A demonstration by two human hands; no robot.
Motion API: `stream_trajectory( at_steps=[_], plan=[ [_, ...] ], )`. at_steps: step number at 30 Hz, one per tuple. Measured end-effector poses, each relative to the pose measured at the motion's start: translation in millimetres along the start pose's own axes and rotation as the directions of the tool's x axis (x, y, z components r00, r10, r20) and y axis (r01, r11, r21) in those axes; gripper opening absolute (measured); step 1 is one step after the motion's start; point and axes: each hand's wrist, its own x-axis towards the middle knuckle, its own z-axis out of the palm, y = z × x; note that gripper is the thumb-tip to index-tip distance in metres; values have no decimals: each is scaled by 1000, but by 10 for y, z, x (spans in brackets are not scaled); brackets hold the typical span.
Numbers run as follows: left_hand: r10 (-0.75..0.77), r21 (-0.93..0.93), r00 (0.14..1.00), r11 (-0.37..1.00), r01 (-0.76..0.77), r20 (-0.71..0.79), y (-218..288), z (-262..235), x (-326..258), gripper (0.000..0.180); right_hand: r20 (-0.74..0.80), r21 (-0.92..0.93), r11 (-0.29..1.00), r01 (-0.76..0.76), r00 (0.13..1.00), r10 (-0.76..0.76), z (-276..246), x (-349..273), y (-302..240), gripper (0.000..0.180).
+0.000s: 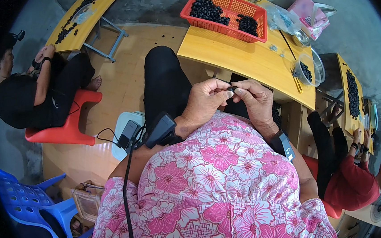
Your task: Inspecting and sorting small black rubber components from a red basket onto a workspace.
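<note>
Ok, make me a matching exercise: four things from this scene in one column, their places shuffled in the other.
Things:
1. red plastic mesh basket of black rings
2. small black ring
3. blue plastic chair
4. clear round plastic tub of black rings

Places:
A. lower left, on the floor
B. pinched between left hand and right hand
C. far side of the yellow wooden table
D. right end of that table

Pairs: 1-C, 2-B, 3-A, 4-D

Hands [231, 98] sit close over lap, w/ open gap fwd to surface [239, 57] edge. Near strip of surface bare: clear pass. Far side blocked by red basket [224, 13]. Right end obstructed by clear tub [305, 70] & plastic bags [283, 20]. Left: open floor [120, 79].
</note>
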Motion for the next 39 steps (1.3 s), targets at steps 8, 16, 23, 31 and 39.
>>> stream_trajectory(
  at_steps=[8,16,23,31,39],
  plan=[
    [16,-22,1000,1000,-17,-5,-27,6,3,17,-15,76,990,-119,993,120,-14,-12,-55,16],
    [51,23,999,998,-51,16,2,-12,-1,19,134,466,822,-326,945,299,-54,20,30,16],
    [180,31,984,983,-180,-6,13,-2,-8,16,357,513,709,-484,872,336,-93,41,33,25],
    [166,-74,986,984,-164,21,26,2,-11,16,382,504,713,-487,867,321,-79,21,65,31],
    [178,-113,982,979,-171,60,-49,2,6,18,426,514,699,-497,855,295,-92,19,87,34]
  ],
)
